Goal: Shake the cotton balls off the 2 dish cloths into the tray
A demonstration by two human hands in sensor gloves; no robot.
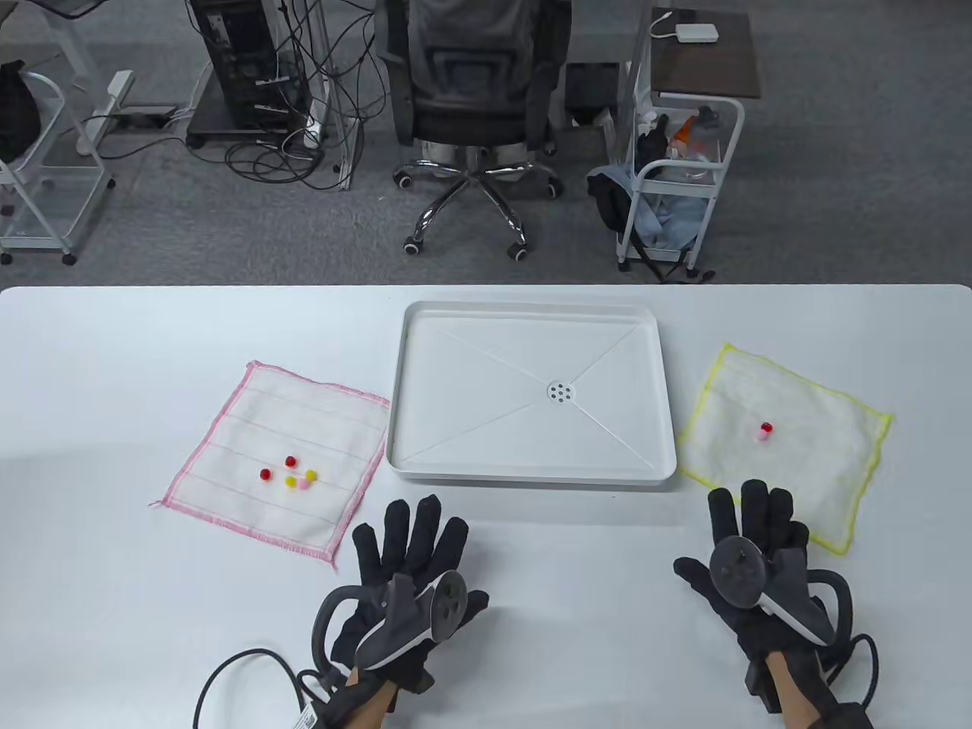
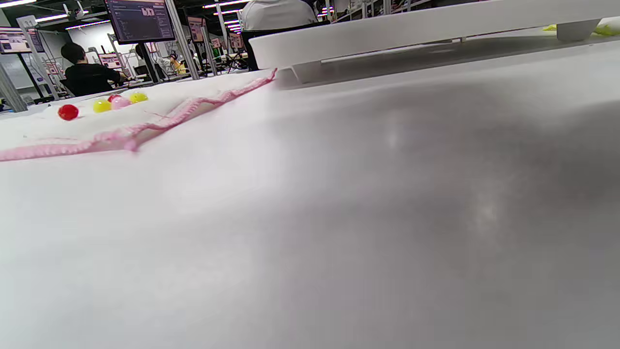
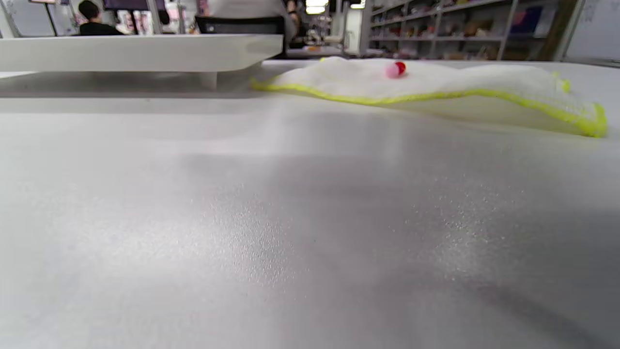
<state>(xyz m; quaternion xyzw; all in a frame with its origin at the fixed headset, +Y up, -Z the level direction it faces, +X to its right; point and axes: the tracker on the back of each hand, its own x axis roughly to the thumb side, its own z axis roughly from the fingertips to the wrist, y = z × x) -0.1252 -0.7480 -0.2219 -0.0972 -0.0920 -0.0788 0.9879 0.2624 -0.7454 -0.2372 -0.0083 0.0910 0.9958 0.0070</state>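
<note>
A white tray point(image 1: 531, 474) stands mid-table, with nothing in it. To its left lies a pink-edged dish cloth point(image 1: 250, 425) carrying several red, yellow and pink cotton balls point(image 1: 291, 474). To the tray's right lies a yellow-edged dish cloth point(image 1: 812, 448) with a red and a pink cotton ball point(image 1: 765, 430). My left hand point(image 1: 406, 543) lies flat on the table just right of the pink cloth's near corner, fingers straight. My right hand point(image 1: 755, 524) lies flat too, fingertips over the yellow cloth's near edge. In the wrist views I see the pink-edged cloth point(image 2: 160, 121), the yellow-edged cloth point(image 3: 436, 92) and the tray point(image 3: 145, 51), no fingers.
Beyond the table's far edge stand an office chair point(image 1: 474, 99), a white cart point(image 1: 676, 182) and a computer tower point(image 1: 247, 68) with cables. Glove cables trail off the table's near edge by each wrist.
</note>
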